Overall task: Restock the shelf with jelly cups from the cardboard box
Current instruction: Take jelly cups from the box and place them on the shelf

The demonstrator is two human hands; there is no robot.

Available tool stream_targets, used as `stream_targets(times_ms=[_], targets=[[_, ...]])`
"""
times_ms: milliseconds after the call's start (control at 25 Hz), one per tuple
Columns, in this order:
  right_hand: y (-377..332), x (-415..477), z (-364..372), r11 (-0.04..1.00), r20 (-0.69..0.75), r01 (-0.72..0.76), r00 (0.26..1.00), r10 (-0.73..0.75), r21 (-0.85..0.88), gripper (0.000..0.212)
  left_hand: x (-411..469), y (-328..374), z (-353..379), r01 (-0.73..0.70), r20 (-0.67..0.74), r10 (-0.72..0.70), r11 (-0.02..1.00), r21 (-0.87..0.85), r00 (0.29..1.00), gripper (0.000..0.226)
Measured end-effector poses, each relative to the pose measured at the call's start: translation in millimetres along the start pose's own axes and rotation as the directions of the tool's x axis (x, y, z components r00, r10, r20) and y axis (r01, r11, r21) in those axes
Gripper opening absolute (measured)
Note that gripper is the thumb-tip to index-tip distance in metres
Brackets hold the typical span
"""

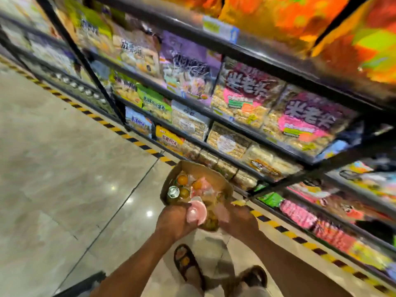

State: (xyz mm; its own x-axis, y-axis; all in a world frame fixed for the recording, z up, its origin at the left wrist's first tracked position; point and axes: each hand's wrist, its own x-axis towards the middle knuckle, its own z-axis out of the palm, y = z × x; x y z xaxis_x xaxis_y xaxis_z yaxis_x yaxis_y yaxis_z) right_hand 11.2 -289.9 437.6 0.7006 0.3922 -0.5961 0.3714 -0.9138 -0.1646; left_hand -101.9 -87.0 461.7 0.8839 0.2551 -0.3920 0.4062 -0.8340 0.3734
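Note:
An open cardboard box point(205, 171) is held up in front of me, above the floor. Inside lie several jelly cups point(182, 180) in orange, pink and foil-topped colours. My left hand point(174, 221) grips the near left edge of the box and also holds a pink jelly cup point(197, 212) against it. My right hand point(240, 219) holds the box's near right side; its fingers are blurred. The shelf point(276, 146) rises on the right, packed with snack bags.
Black shelf boards run diagonally from upper left to lower right, filled with bagged snacks point(246, 95). Yellow-black hazard tape point(137, 143) marks the floor along the shelf base. Glossy tiled floor point(64, 168) spreads left. My sandalled feet point(186, 262) stand below the box.

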Motion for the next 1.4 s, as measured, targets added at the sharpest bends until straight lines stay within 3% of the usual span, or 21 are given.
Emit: stream_targets(times_ms=[120, 280, 440, 560, 760, 880, 1040, 1200, 1400], targets=[[38.3, -49.5, -17.2, 0.987, -0.035, -0.103, 0.994, 0.108, 0.127, 0.036, -16.7, 43.5, -8.6, -0.093, 0.005, 0.093, 0.995, -0.047, 0.996, 0.069], [109.8, -111.2, -17.1, 0.963, -0.09, -0.18, 0.975, 0.201, 0.2, 0.058, -35.4, 115.5, -2.7, -0.225, 0.035, 0.227, 0.973, -0.052, 0.973, 0.07], [202.3, -195.0, -30.8, 0.931, -0.172, -0.228, 0.944, 0.283, 0.284, 0.042, -63.7, 214.4, 13.3, -0.392, 0.073, 0.392, 0.92, -0.012, 0.917, 0.065], [262.5, -247.6, -46.2, 0.916, -0.241, -0.266, 0.908, 0.343, 0.302, 0.039, -77.1, 286.8, 19.8, -0.44, 0.097, 0.439, 0.898, -0.006, 0.893, 0.057], [356.4, -331.0, -92.1, 0.901, -0.459, -0.332, 0.778, 0.429, 0.279, 0.048, -89.5, 423.0, 6.8, -0.59, 0.053, 0.587, 0.806, 0.047, 0.808, 0.054], [392.2, -373.8, -135.0, 0.905, -0.568, -0.327, 0.704, 0.425, 0.273, 0.049, -92.8, 494.4, -19.9, -0.699, 0.007, 0.701, 0.71, 0.086, 0.713, 0.057], [432.6, -425.7, -190.7, 0.895, -0.71, -0.292, 0.545, 0.446, 0.338, 0.057, -105.0, 586.5, -67.0, -0.794, -0.089, 0.799, 0.602, 0.09, 0.595, 0.032], [466.0, -456.8, -246.3, 0.889, -0.783, -0.292, 0.428, 0.451, 0.353, 0.044, -112.8, 656.7, -111.3, -0.864, -0.188, 0.865, 0.489, 0.117, 0.465, 0.032], [493.8, -477.8, -310.4, 0.878, -0.85, -0.321, 0.28, 0.446, 0.355, 0.045, -101.9, 720.5, -159.3, -0.92, -0.298, 0.905, 0.36, 0.156, 0.303, 0.028]])
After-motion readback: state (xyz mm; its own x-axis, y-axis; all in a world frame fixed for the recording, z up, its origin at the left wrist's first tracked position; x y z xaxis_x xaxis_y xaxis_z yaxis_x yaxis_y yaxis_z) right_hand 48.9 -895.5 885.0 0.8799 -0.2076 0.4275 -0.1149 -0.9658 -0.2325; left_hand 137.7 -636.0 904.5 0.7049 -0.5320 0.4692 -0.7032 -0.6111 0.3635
